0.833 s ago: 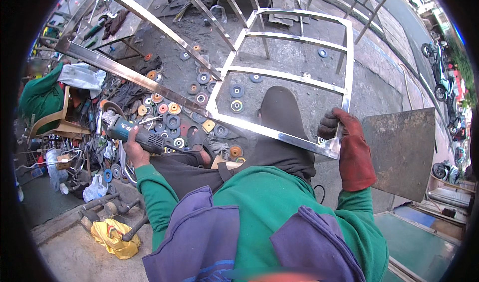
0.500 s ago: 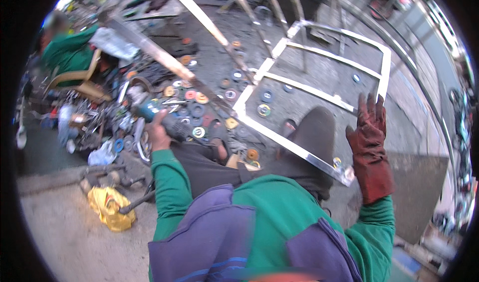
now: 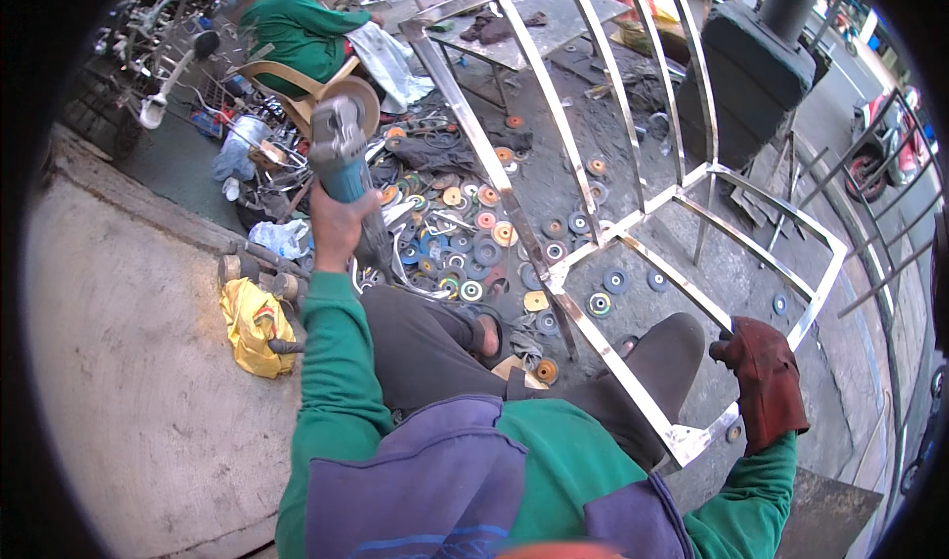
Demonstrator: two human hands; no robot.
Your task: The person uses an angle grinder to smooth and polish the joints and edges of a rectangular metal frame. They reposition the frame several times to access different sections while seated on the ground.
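Observation:
My bare left hand [image 3: 338, 225] is closed around the body of a blue-and-grey angle grinder [image 3: 341, 169], raised beside my left knee. Its metal head points up and away from me. A heavy dark-red work glove covers my right hand [image 3: 766, 386]; the fingers curl over the right side rail of a bare metal frame [image 3: 615, 364]. That frame of welded flat bars stands before me, its near corner by my right thigh and its tall slatted part rising at the far side. My fingertips are partly hidden under the rail.
Many grinding discs [image 3: 486, 251] lie scattered on the ground beyond my feet. A yellow bag [image 3: 255, 332] sits left of me on concrete. Another person [image 3: 301, 40] in green sits on a chair at far left. A low table [image 3: 578, 27] and dark block [image 3: 746, 85] stand behind the frame.
My left hand has raised the grinder and turned its head upward. My right hand has gone from spread fingers to closing on the frame's rail. The view has shifted, showing more beyond the frame.

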